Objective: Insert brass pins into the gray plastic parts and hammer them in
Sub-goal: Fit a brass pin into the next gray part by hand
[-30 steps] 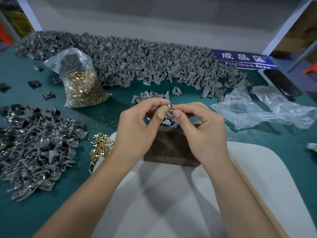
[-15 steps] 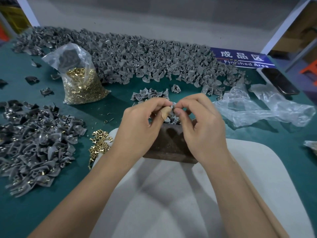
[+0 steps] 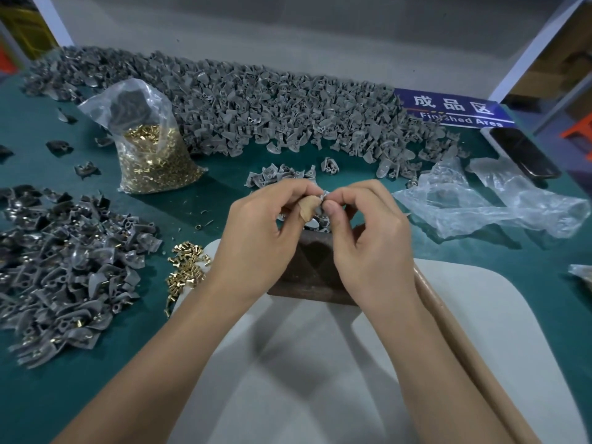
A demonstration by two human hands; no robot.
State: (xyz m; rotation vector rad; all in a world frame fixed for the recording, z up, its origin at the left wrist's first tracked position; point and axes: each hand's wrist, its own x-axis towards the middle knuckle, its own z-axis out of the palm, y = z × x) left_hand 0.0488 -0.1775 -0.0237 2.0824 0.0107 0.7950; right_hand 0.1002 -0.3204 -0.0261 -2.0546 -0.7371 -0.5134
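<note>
Left hand: pinched shut on a gray part, thumb bandaged, holding the piece up over the block so its hole faces the other hand.
Right hand: fingertips closed at the same part, probably pressing in a pin; the pin itself is too small to make out.
Block: dark, under both hands on the white board, likely the anvil for hammering; a few gray parts lie on its far edge.
Loose pins: heaped just left of the board, within easy reach.
Bag of pins: far left, the refill stock.
Left pile: gray parts, some showing brass.
Far pile: gray parts along the far edge, beside the blue sign.
Handle: tan, along the right forearm, seemingly the hammer's.
</note>
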